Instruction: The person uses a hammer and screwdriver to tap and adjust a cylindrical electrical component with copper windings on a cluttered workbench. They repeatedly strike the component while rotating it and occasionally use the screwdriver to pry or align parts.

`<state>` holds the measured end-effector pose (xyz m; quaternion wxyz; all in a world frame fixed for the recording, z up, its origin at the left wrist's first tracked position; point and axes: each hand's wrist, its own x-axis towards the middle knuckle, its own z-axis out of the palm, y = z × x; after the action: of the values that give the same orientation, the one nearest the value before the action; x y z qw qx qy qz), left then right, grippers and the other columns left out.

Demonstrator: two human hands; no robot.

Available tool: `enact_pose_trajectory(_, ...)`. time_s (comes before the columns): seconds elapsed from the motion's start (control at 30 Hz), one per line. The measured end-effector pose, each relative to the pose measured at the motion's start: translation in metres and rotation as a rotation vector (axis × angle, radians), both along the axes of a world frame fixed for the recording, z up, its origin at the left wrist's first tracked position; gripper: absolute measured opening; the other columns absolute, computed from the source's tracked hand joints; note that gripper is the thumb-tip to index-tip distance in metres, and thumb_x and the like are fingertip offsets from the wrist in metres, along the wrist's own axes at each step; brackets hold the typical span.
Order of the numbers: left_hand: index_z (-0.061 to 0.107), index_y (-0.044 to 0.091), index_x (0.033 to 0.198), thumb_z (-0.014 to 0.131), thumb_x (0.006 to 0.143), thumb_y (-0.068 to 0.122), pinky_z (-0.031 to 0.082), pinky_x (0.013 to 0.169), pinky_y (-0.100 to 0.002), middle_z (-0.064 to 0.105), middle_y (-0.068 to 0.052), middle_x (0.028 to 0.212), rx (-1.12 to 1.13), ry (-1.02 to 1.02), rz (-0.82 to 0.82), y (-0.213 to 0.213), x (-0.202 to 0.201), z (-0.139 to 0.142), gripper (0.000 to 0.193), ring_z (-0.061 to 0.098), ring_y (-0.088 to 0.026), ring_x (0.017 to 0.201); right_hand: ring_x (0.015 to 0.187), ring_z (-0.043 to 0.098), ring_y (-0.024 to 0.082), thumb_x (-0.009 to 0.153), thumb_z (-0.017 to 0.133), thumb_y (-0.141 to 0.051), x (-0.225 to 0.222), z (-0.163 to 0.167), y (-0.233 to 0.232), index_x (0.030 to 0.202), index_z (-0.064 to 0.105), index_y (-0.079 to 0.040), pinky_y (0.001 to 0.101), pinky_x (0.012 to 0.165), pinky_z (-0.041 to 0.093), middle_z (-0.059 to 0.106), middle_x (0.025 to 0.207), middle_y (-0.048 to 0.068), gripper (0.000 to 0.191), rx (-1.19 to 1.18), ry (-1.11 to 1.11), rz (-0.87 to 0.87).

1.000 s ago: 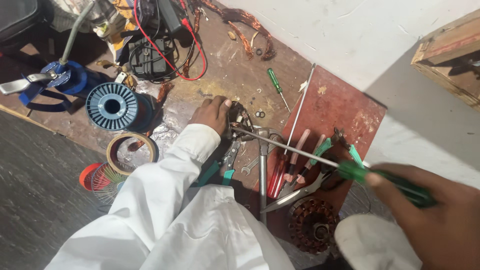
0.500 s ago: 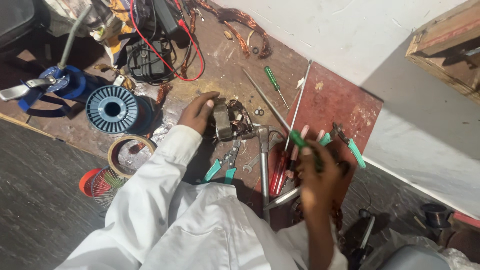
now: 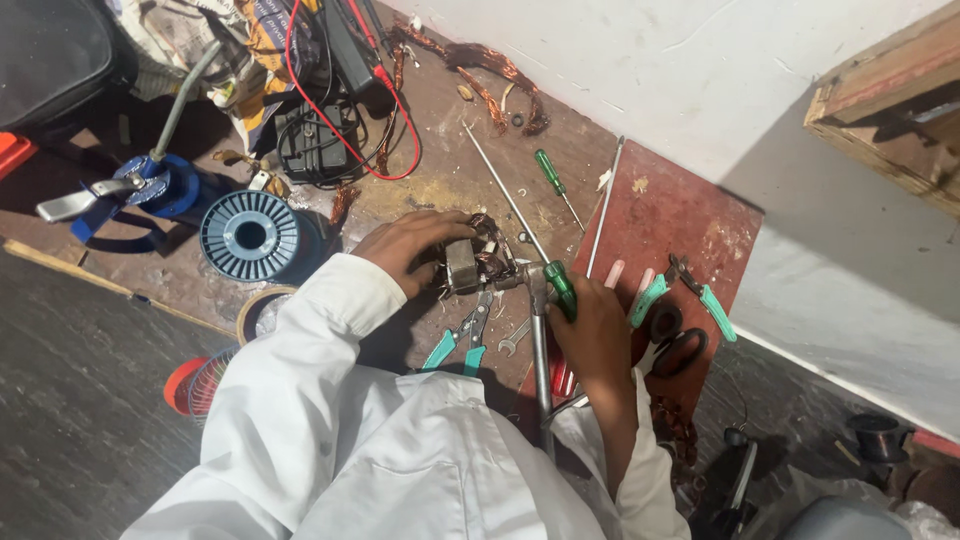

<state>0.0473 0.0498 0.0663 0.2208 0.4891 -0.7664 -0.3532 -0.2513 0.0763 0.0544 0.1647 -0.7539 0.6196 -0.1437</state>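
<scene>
Copper-wound motor stator (image 3: 478,262) — left hand (image 3: 408,246) grips it, right hand (image 3: 592,322) holds screwdriver (image 3: 520,222).

Left hand (image 3: 415,245): gripping a small motor stator (image 3: 475,262) with copper windings. Right hand (image 3: 590,325): closed round a green-handled screwdriver (image 3: 558,288), shaft angled up-left. Nearby on the floor: teal-handled pliers (image 3: 458,340), blue wire spool (image 3: 250,235), black-handled scissors (image 3: 672,340), red board (image 3: 670,215).

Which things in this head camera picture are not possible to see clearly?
- Head view: motor stator, partly covered by the left hand.
- Head view: green-handled screwdriver, handle wrapped by the right hand; its tip disappears into the windings.
- Head view: wooden box, cut off by the right edge.
</scene>
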Motion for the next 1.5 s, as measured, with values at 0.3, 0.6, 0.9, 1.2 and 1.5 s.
enact_pose_trajectory(0.3,0.06,0.024,0.135,0.075,0.085,0.012,0.043,0.109,-0.043,0.056,-0.004,0.145,-0.074,-0.069,-0.055,-0.01,0.01,-0.013,0.053,0.053,-0.032,0.129,0.098,0.066,0.041,0.09,0.07,-0.015,0.013,-0.002,0.001,0.115,0.07,-0.004,0.0501,0.083,0.051,0.069,0.104,0.019,0.027,-0.103,0.07,-0.111)
enact_pose_trajectory(0.6,0.054,0.006,0.136,0.087,0.074,0.019,0.05,0.102,-0.044,0.062,-0.019,0.129,0.016,0.095,0.346,0.021,0.009,-0.065,0.072,0.062,-0.037,0.12,0.104,0.064,0.04,0.09,0.067,-0.009,0.005,-0.025,-0.019,0.116,0.069,-0.006,0.0504,0.089,0.051,0.07,0.109,0.02,0.026,-0.071,0.137,-0.216)
enact_pose_trajectory(0.9,0.066,0.007,0.117,0.081,0.082,0.029,0.054,0.083,-0.045,0.068,-0.015,0.11,0.051,-0.005,0.389,0.022,0.01,-0.061,0.044,0.069,-0.037,0.097,0.104,0.069,0.034,0.097,0.061,-0.01,0.063,0.019,-0.002,0.122,0.069,-0.005,0.0453,0.093,0.054,0.071,0.115,0.018,0.027,-0.064,-0.042,-0.215)
enact_pose_trajectory(1.2,0.067,0.004,0.112,0.083,0.082,0.039,0.054,0.085,-0.044,0.067,-0.017,0.107,-0.038,0.131,0.483,0.025,0.006,-0.067,0.049,0.069,-0.035,0.099,0.094,0.073,0.032,0.099,0.061,-0.014,0.124,0.032,0.01,0.121,0.066,0.003,0.0418,0.081,0.059,0.071,0.112,0.021,0.028,-0.143,-0.225,-0.051)
enact_pose_trajectory(1.5,0.076,0.003,0.088,0.074,0.08,0.03,0.056,0.076,-0.039,0.077,-0.016,0.081,0.398,0.246,0.696,0.012,-0.003,-0.093,0.028,0.075,-0.028,0.078,0.099,0.071,0.033,0.098,0.059,-0.003,0.1,-0.004,-0.053,0.124,0.068,-0.001,0.042,0.086,0.055,0.073,0.113,0.019,0.028,-0.094,-0.311,0.022)
